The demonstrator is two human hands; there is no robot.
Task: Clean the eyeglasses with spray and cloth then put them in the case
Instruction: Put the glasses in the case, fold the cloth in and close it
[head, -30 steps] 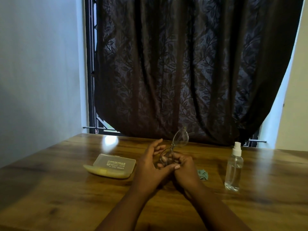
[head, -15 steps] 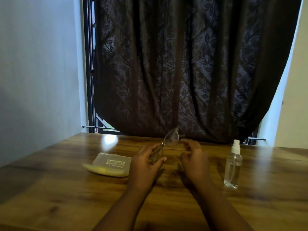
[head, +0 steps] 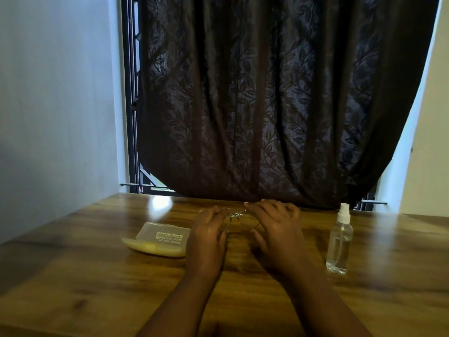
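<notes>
Thin-framed eyeglasses [head: 239, 221] hang low over the wooden table [head: 97, 276], held between both hands. My left hand [head: 209, 232] grips their left end and my right hand [head: 274, 224] pinches the right end at the hinge. A translucent case [head: 160, 239] with a yellowish base lies shut on the table, just left of my left hand. The clear spray bottle [head: 339, 242] with a white nozzle stands upright to the right of my right hand. The cloth is hidden from view.
A dark leaf-patterned curtain [head: 267, 105] hangs behind the table's far edge, over a barred window [head: 132, 117]. A pale wall [head: 56, 105] closes in the left side.
The glasses went from tilted upright to lying level between both hands. My right hand moved off the small green cloth, which is hidden now, and took the right end of the frame.
</notes>
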